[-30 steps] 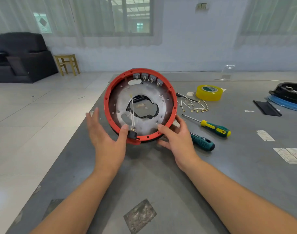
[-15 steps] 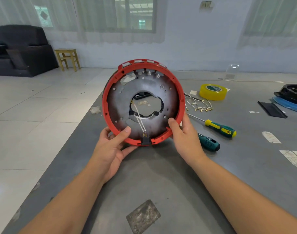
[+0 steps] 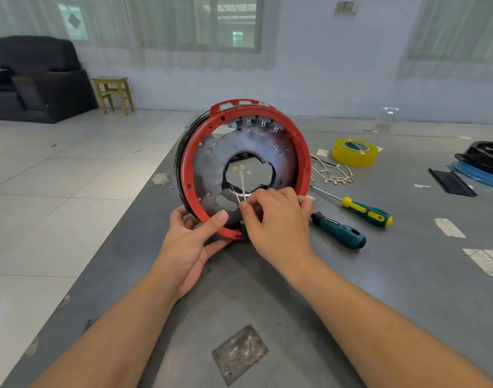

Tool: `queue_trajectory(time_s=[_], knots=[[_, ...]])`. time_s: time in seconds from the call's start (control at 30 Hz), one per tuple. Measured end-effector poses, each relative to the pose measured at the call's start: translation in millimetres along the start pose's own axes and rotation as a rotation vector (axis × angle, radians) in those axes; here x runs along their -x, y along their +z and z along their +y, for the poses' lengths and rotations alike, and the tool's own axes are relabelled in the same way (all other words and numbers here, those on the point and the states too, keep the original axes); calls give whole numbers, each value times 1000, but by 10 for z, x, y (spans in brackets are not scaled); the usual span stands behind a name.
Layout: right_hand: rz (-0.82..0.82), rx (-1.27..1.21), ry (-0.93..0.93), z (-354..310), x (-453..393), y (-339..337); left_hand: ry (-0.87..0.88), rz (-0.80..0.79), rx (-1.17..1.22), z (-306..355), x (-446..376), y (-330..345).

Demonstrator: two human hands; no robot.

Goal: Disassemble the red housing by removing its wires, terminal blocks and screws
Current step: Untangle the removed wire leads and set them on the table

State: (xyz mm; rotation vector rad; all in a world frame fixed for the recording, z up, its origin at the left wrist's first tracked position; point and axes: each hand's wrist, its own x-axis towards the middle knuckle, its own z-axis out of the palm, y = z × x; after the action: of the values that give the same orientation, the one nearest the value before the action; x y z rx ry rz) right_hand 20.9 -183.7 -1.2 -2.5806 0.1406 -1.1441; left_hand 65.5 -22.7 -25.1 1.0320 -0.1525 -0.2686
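On the grey matte surface [image 3: 267, 289], standing on edge: round red housing [image 3: 302, 163] with dull metal plate [image 3: 211, 169] and jagged central hole. Gripped at lower rim by left hand [image 3: 189, 242], thumb across the red plastic. Pinched by right hand [image 3: 279, 219] fingers: thin white wires [image 3: 242, 182]. Nearby, loose wires [image 3: 333, 175], glossy yellow tape roll [image 3: 354, 152], two ribbed green-handled screwdrivers [image 3: 340, 232]; lettering unreadable.
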Motion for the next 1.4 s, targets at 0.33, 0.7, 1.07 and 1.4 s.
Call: queue_trajectory(time_s=[0.33, 0.7, 1.07, 1.4], knots=[[1, -109, 5, 116, 15, -41, -2, 41, -5, -8, -25, -24], [-322, -1154, 718, 495, 46, -73, -28, 85, 40, 82, 14, 26], [-239, -1473, 801, 413, -5, -8, -128, 20, 115, 74, -20, 269], [-346, -1373, 706, 414, -35, 41, -240, 33, 245, 24, -81, 205]])
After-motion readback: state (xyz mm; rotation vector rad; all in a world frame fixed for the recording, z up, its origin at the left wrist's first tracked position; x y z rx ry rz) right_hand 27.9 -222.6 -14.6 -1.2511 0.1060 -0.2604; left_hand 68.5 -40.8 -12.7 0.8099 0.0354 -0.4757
